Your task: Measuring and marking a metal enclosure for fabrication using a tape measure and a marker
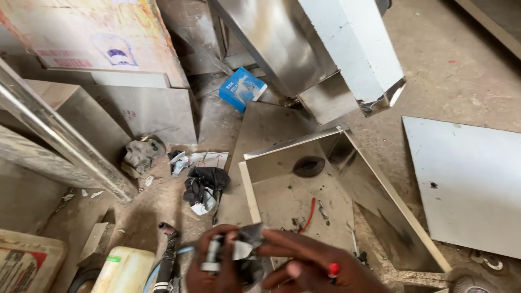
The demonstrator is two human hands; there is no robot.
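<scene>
A blue box point(242, 88) is seen lying tilted among steel sheets at top centre, and a cream canister point(124, 269) with a green-edged label lies bottom left. A small grey tube point(212, 255), upright, is pinched in the left hand point(213, 267); crumpled foil point(248, 242) is gripped by right hand point(306, 266) fingers above the steel tray point(380, 201).

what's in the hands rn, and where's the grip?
Both hands share one crumpled grey-black rag. Left hand pinches its left end together with a small silver cylinder; right hand holds the right edge with its fingers.
</scene>
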